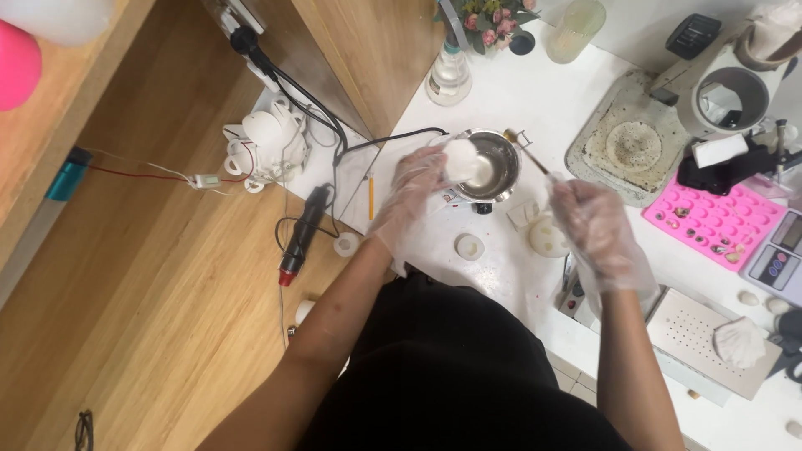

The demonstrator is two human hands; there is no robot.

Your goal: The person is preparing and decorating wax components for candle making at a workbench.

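Clearly, from the head camera, your left hand (415,185), in a thin clear glove, is wrapped around a small white lump (462,160), fingers curled and pinching it, held right at the rim of the small steel pot (494,164). It sits over the open mouth of the pot, so anything that falls or drips off lands inside rather than on the white worktop (518,92).

Your right hand (595,225), also gloved, is closed in a fist-like pinch on the near end of a thin stick (529,154). The stick slants up and to the left, and its far end rests at the pot's edge; holding it by the tail keeps your fingers well back from the pot.

Near the pot, on the side toward you, lie small round white casts (469,245), close enough to reach without shifting. The pink mould tray (710,221) with its rows of pockets lies to your right, near the small scale (784,255), both apart from the pot. A glass bottle with pink flowers (451,71) stands at the back, out of the way of your arms. Black cables (334,138) run off the left side of the worktop, one leading up to the pot.
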